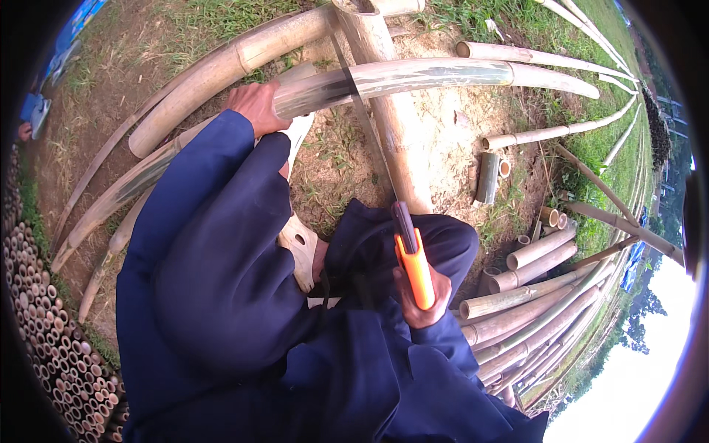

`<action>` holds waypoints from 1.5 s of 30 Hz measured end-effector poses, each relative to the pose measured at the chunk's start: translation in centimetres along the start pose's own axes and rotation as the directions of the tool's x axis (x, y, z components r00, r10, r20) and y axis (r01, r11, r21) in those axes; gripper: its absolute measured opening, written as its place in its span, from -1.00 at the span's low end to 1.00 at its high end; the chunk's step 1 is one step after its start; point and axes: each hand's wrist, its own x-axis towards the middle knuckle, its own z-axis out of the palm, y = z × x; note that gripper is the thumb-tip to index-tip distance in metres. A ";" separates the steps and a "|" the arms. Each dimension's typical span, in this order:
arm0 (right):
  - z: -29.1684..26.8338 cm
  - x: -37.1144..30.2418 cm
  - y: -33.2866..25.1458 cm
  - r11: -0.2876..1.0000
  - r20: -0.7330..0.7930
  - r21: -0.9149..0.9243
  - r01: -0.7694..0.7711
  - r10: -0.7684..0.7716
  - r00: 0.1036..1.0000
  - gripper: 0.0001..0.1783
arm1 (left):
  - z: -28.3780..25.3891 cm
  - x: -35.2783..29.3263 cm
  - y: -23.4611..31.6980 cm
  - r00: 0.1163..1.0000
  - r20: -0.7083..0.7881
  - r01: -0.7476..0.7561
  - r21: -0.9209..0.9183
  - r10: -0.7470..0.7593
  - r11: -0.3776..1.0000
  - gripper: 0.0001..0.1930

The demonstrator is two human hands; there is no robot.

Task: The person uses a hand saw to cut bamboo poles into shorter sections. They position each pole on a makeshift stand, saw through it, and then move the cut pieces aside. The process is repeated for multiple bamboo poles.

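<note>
My right hand (428,301) is closed round the orange handle of a handsaw (415,269). Its long thin blade runs up and away, lying across a greenish bamboo pole (436,74). Left of the blade, my left hand (255,105) grips that same pole, thumb toward me and fingers partly hidden behind it. The pole rests crosswise over a thick bamboo log (395,133) that lies on the ground between my knees and the far side. Whether the blade has cut into the pole I cannot tell.
Pale sawdust (443,148) covers the ground around the log. Short cut pieces (487,177) lie to the right, above stacked bamboo poles (517,325). More long poles (199,81) lie at the left. A big pile of bamboo ends (55,332) stands at lower left.
</note>
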 end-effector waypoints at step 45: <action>0.8 -0.3 2.5 0.994 -0.044 0.103 -0.031 0.036 0.998 -0.75 | -1.1 1.1 0.1 0.997 0.075 0.015 -0.105 -0.007 0.994 -0.28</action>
